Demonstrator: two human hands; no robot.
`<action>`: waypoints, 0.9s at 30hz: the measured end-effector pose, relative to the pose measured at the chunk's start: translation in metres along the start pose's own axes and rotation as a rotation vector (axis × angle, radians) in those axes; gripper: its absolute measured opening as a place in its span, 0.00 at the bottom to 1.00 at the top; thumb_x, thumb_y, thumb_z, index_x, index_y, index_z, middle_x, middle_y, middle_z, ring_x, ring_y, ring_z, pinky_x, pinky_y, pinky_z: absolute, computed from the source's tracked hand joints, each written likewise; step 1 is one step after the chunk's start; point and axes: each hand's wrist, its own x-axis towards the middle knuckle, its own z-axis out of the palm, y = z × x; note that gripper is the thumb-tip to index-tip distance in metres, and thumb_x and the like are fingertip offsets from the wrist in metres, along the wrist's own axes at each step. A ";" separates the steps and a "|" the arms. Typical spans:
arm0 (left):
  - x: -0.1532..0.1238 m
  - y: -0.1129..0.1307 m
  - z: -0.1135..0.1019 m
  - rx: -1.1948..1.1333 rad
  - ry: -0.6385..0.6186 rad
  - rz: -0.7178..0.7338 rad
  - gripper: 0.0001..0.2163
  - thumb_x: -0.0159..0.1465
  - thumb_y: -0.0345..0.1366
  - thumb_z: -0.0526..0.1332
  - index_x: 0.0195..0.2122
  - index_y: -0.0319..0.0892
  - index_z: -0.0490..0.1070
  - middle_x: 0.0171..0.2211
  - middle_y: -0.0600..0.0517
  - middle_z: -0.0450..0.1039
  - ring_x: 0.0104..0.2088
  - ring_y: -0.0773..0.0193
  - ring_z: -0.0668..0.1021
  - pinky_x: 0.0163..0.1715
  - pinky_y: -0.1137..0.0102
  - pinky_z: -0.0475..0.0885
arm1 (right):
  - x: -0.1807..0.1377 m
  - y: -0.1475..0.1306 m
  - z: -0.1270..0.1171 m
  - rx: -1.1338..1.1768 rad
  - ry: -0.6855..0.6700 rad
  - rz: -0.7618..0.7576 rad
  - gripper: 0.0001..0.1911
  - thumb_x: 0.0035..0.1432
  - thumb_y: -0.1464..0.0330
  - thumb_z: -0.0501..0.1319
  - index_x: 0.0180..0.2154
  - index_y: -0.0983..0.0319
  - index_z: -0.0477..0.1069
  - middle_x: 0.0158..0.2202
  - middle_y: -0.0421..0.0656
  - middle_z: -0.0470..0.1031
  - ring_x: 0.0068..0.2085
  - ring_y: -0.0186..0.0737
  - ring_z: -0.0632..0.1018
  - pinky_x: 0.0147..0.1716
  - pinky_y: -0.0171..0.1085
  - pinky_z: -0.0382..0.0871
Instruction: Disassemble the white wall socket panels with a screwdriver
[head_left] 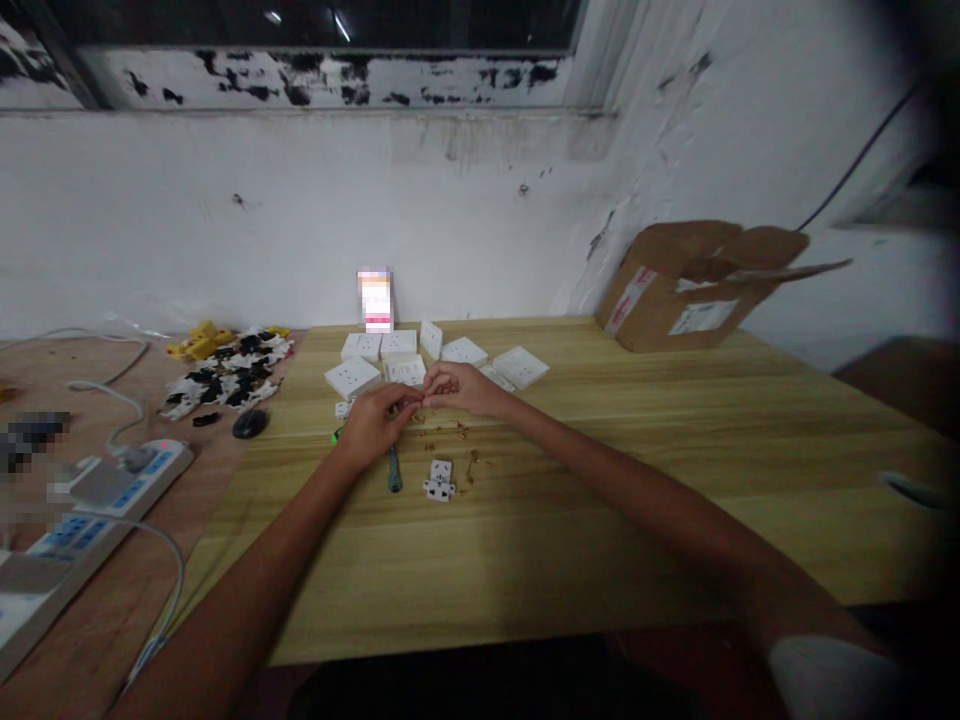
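Both hands meet over the middle of the wooden table (600, 470). My left hand (375, 425) and my right hand (457, 388) pinch together on something small between their fingertips; I cannot make out what it is. Just below them lie a screwdriver (393, 470) with a dark handle, a white socket insert (439, 480) and several small brass parts (457, 432). Behind the hands sit several white wall socket plates (352, 377).
A pile of black, white and yellow plastic parts (225, 375) lies at the left. White power strips (105, 490) with cables rest on the brown table at the far left. An open cardboard box (690, 285) stands at the back right against the wall.
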 end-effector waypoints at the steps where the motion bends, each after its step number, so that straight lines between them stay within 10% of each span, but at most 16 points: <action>1: 0.000 0.000 -0.001 -0.005 -0.012 0.014 0.06 0.70 0.36 0.62 0.45 0.46 0.78 0.40 0.50 0.81 0.36 0.61 0.79 0.39 0.65 0.74 | 0.000 0.001 0.000 0.001 -0.008 0.005 0.15 0.57 0.62 0.71 0.42 0.59 0.72 0.38 0.44 0.84 0.40 0.40 0.83 0.41 0.41 0.77; 27: 0.001 0.005 -0.009 0.113 -0.056 0.057 0.04 0.70 0.34 0.59 0.44 0.44 0.72 0.39 0.49 0.75 0.41 0.57 0.77 0.42 0.62 0.72 | -0.002 -0.009 0.008 -0.025 0.097 -0.072 0.14 0.58 0.62 0.71 0.42 0.60 0.75 0.38 0.44 0.83 0.41 0.40 0.83 0.47 0.44 0.77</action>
